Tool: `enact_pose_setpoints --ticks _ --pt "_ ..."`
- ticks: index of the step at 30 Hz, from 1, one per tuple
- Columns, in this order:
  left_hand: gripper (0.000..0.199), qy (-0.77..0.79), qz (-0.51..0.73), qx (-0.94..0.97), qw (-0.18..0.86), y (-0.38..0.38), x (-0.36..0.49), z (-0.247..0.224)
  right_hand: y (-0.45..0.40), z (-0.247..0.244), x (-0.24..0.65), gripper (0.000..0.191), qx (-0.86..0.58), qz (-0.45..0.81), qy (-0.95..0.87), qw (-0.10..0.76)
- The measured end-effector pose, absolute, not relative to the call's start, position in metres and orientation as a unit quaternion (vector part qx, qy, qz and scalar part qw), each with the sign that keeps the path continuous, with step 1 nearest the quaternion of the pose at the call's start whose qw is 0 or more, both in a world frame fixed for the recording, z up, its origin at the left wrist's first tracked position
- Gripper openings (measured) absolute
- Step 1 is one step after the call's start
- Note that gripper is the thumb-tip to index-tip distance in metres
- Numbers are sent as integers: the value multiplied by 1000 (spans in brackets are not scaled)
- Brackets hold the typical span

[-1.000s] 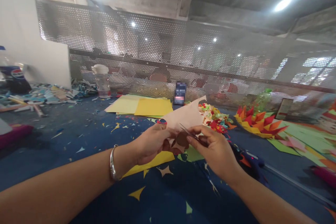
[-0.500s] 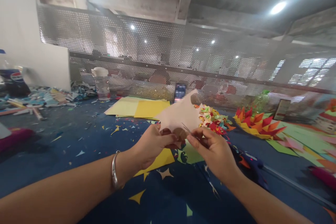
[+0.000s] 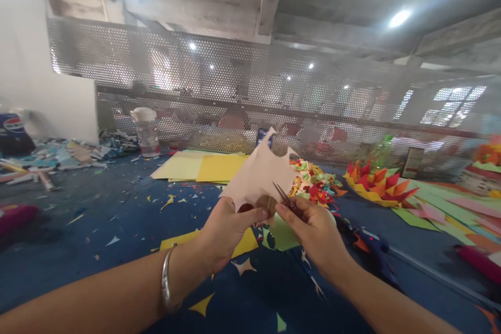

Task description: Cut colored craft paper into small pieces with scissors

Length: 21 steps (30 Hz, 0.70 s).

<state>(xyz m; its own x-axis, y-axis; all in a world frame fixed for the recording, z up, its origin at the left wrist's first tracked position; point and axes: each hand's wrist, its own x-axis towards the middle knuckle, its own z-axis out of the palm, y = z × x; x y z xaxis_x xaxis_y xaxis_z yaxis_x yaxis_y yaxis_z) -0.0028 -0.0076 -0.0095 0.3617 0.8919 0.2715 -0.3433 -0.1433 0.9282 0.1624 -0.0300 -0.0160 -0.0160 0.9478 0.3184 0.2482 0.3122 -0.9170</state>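
Observation:
A pale pink sheet of paper (image 3: 256, 175) with curved bites cut from its edge is raised over the table. My left hand (image 3: 229, 227) is closed on its lower edge, thumb on top. A round brownish disc (image 3: 266, 204) shows by the thumb tip; whether it lies on the paper or is part of it I cannot tell. My right hand (image 3: 315, 227) is closed around small pointed scissors (image 3: 285, 197), their blades slightly parted in front of the paper. Its fingers hide the handles. Below lie a yellow sheet (image 3: 246, 242), a green piece (image 3: 285, 234) and a four-pointed pink scrap (image 3: 245, 267).
Yellow sheets (image 3: 221, 167) lie behind the hands. A heap of small folded papers (image 3: 315, 182) and an orange-red folded-paper ring (image 3: 379, 188) sit to the right, near a dark blue tool (image 3: 371, 250) with a cord. A lidded cup (image 3: 144, 133) stands back left.
The pink paper has turned and tilted, showing more of its cut edge. The scissors have come more upright, with their blades now visibly apart. The camera view has shifted slightly.

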Motion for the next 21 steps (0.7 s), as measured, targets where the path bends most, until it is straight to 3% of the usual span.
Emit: enact_pose_setpoints --ticks 5,10,21 --pt "18 248 538 515 620 -7 -2 -4 -32 -18 162 30 -451 372 -623 520" --pt "2 260 571 455 632 -3 -5 -2 -34 -21 161 38 -459 372 -615 523" --pt "14 242 592 399 657 -4 -3 1 -34 -20 153 42 -465 436 -575 513"
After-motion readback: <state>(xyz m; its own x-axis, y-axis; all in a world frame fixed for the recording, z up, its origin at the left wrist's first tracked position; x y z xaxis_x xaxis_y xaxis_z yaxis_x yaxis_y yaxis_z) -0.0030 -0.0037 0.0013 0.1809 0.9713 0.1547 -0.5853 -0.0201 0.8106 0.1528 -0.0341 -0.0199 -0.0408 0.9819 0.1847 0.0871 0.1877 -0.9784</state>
